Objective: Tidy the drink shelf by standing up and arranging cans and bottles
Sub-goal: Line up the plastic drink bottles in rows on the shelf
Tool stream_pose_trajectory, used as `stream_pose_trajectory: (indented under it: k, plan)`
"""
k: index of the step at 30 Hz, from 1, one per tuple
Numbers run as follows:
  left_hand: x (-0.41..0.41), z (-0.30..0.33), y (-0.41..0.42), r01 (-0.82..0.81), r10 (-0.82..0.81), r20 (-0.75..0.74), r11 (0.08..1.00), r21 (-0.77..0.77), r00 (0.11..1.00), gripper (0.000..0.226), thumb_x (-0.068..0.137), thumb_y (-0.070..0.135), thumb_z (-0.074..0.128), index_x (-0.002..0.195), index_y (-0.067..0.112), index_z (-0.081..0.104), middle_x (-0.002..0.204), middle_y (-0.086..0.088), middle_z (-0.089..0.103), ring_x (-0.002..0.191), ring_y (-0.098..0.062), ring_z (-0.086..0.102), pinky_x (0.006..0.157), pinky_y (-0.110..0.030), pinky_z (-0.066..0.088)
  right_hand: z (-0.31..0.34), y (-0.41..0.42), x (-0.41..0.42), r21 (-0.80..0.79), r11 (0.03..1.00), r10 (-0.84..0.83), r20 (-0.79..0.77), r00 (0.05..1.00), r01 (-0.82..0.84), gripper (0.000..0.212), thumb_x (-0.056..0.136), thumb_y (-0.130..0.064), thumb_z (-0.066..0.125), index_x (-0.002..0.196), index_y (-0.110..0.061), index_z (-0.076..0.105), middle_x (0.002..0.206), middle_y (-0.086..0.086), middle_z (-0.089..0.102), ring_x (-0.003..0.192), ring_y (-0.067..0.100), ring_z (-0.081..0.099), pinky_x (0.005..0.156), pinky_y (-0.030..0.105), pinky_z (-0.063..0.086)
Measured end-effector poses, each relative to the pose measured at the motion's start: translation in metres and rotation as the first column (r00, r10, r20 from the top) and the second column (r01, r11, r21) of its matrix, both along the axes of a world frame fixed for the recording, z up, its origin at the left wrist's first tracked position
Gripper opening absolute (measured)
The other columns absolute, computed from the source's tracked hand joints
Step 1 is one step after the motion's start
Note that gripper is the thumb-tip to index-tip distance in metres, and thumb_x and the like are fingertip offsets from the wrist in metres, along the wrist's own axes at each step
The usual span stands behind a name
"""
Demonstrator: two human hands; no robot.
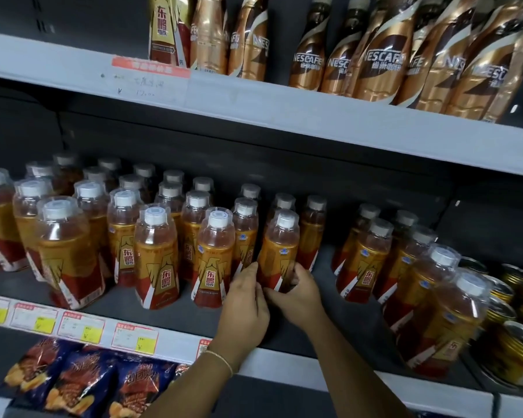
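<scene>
Far left of the hands: rows of upright bottles (70,248) w/ white caps on the mid shelf (169,309), several deep. Price tags (82,327) on the shelf edge below them, snack bags (82,384) on the level under that.

Just left of the hands: front bottle (213,257), upright, label facing out; left hand's fingertips sit beside its lower right side.

Left hand (245,309) reaches up from below, thin bracelet (222,362) on the wrist, fingers curled on the lower left side of the held bottle (280,251). Right hand (299,294) grips the same bottle's base from the right, thumb across the front. Hands close together, both clamped on it. Bottle upright at the shelf front; can't tell if its base touches the shelf.

Right of the hands: gap, then another bottle group (372,260), upright. Far right: gold cans (514,351), near the shelf edge.

Above the hands: upper shelf (284,110) w/ coffee bottles (378,55).
</scene>
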State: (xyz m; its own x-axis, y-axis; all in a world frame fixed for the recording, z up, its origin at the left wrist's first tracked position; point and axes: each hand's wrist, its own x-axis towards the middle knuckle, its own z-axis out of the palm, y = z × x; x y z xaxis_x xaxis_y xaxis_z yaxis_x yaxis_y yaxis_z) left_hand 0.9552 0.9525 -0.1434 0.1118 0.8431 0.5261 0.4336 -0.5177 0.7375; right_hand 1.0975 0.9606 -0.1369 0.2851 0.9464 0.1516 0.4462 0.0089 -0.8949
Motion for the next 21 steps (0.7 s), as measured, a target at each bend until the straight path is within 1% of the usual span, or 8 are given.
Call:
stream_pose_trajectory:
  k: [2, 4, 6, 9, 12, 14, 18, 21]
  plan:
    - [0.000, 0.001, -0.001, 0.028, -0.028, -0.024, 0.999, 0.027, 0.999, 0.043, 0.102, 0.016, 0.044, 0.145, 0.011, 0.043, 0.145, -0.003, 0.048, 0.132, -0.002, 0.030, 0.106, 0.003, 0.000, 0.002, -0.007, 0.000, -0.009, 0.999, -0.052, 0.087, 0.995, 0.053, 0.072, 0.061, -0.048, 0.088, 0.125, -0.027, 0.062, 0.120, -0.002, 0.067, 0.109, 0.015, 0.066, 0.096, 0.043, 0.057]
    - [0.000, 0.004, -0.001, 0.096, -0.096, -0.037, 0.995, 0.023, 0.995, 0.042, 0.103, 0.020, 0.041, 0.144, 0.011, 0.045, 0.145, -0.004, 0.050, 0.134, -0.009, 0.040, 0.115, -0.013, 0.021, 0.005, -0.015, 0.002, -0.015, 0.994, -0.101, 0.168, 0.981, 0.105, 0.072, 0.064, -0.050, 0.087, 0.126, -0.026, 0.061, 0.119, -0.004, 0.067, 0.110, 0.015, 0.065, 0.095, 0.042, 0.057]
    - [0.000, 0.007, 0.001, 0.155, -0.154, -0.029, 0.987, 0.032, 0.988, 0.040, 0.103, 0.020, 0.043, 0.141, 0.010, 0.049, 0.142, -0.006, 0.053, 0.131, -0.009, 0.044, 0.111, -0.011, 0.026, 0.007, -0.024, 0.004, -0.013, 0.989, -0.139, 0.220, 0.966, 0.145, 0.072, 0.064, -0.049, 0.088, 0.126, -0.025, 0.061, 0.117, -0.006, 0.067, 0.108, 0.014, 0.064, 0.094, 0.040, 0.057]
    - [0.003, 0.015, 0.001, 0.259, -0.260, 0.033, 0.966, 0.012, 0.965, 0.042, 0.101, 0.031, 0.047, 0.141, 0.018, 0.049, 0.137, 0.000, 0.057, 0.125, 0.006, 0.046, 0.103, -0.003, 0.028, 0.008, -0.041, 0.009, 0.008, 0.978, -0.203, 0.261, 0.944, 0.208, 0.072, 0.061, -0.053, 0.086, 0.122, -0.024, 0.061, 0.112, -0.006, 0.065, 0.102, 0.012, 0.063, 0.089, 0.037, 0.058]
    - [0.017, 0.024, 0.000, 0.373, -0.363, 0.108, 0.923, -0.090, 0.925, 0.054, 0.092, 0.056, 0.053, 0.137, 0.025, 0.053, 0.127, 0.010, 0.064, 0.117, 0.004, 0.057, 0.102, -0.026, 0.047, 0.009, -0.058, 0.016, 0.024, 0.960, -0.273, 0.303, 0.913, 0.279, 0.068, 0.063, -0.054, 0.083, 0.118, -0.021, 0.060, 0.108, -0.004, 0.061, 0.101, 0.015, 0.059, 0.087, 0.038, 0.056]
    - [0.031, 0.033, -0.002, 0.381, -0.374, 0.079, 0.915, -0.135, 0.924, 0.065, 0.083, 0.067, 0.056, 0.136, 0.029, 0.053, 0.122, 0.014, 0.067, 0.112, 0.002, 0.061, 0.100, -0.031, 0.050, 0.009, -0.068, 0.023, 0.034, 0.949, -0.307, 0.321, 0.896, 0.313, 0.066, 0.066, -0.053, 0.083, 0.118, -0.019, 0.060, 0.109, -0.001, 0.062, 0.105, 0.019, 0.059, 0.090, 0.041, 0.054]
    - [0.058, 0.046, -0.010, 0.378, -0.383, -0.012, 0.916, -0.135, 0.924, 0.060, 0.085, 0.056, 0.064, 0.138, 0.030, 0.051, 0.117, 0.015, 0.068, 0.107, 0.006, 0.062, 0.096, -0.024, 0.051, 0.008, -0.088, 0.042, 0.024, 0.939, -0.332, 0.338, 0.881, 0.344, 0.072, 0.071, -0.054, 0.080, 0.130, -0.019, 0.057, 0.120, 0.000, 0.063, 0.115, 0.020, 0.056, 0.097, 0.040, 0.051]
    - [0.077, 0.052, -0.018, 0.386, -0.392, -0.056, 0.917, -0.102, 0.918, 0.054, 0.088, 0.042, 0.068, 0.138, 0.027, 0.051, 0.116, 0.015, 0.067, 0.102, 0.016, 0.058, 0.090, -0.007, 0.045, 0.004, -0.101, 0.054, 0.013, 0.933, -0.342, 0.350, 0.872, 0.361, 0.075, 0.080, -0.048, 0.077, 0.142, -0.017, 0.049, 0.129, 0.003, 0.057, 0.122, 0.021, 0.052, 0.099, 0.037, 0.049]
